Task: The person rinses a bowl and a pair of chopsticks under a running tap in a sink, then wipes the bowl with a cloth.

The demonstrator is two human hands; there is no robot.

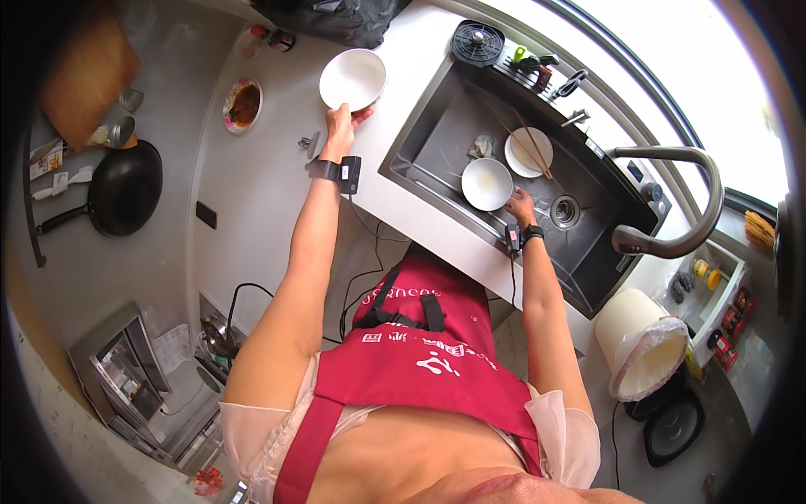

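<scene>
My left hand (342, 126) grips the near rim of a white bowl (352, 80) on or just above the white countertop, left of the sink. Inside the dark sink (434, 142), my right hand (521, 206) is at the right edge of a smaller white bowl (487, 184); its fingertips touch or nearly touch the rim, and the grip is unclear. Behind that bowl lie a white plate (517, 162), a pair of wooden chopsticks (534, 148) across it, and a crumpled cloth or wrapper (482, 146).
A curved faucet (699, 208) arches over the sink's right end, near the drain (565, 211). A plate of brown sauce (244, 106) and a metal clip (308, 144) lie on the left counter. A lined bin (648, 353) stands at the right. Cables hang from both wrists.
</scene>
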